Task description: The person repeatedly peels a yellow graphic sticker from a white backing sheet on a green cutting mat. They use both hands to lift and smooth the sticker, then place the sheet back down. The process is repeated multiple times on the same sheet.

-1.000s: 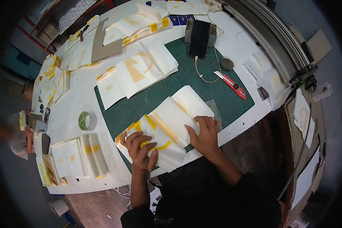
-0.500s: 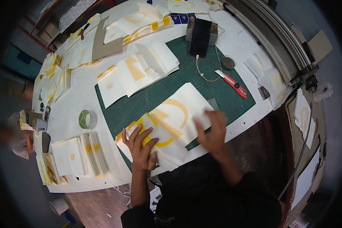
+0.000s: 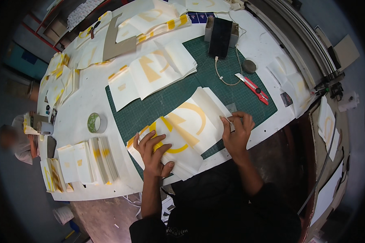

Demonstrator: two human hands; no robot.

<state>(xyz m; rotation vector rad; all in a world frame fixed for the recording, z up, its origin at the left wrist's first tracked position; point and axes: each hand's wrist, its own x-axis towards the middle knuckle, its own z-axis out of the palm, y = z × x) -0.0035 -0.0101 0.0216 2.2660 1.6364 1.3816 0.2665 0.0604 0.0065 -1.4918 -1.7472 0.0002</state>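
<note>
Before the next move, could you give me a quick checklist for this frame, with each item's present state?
1. Left hand on the printed sheets: ok, it rests on their left part with fingers spread.
2. Right hand at the sheets' right edge: ok, thumb and fingers are there.
3. Sheets lying flat: not ok, the right part is raised and curled.
4. Sheets wholly within the green cutting mat: not ok, they overhang its near edge.
5. Red utility knife clear of both hands: ok, it lies apart.
6. Paper under the left palm crease-free: cannot tell, covered.
</note>
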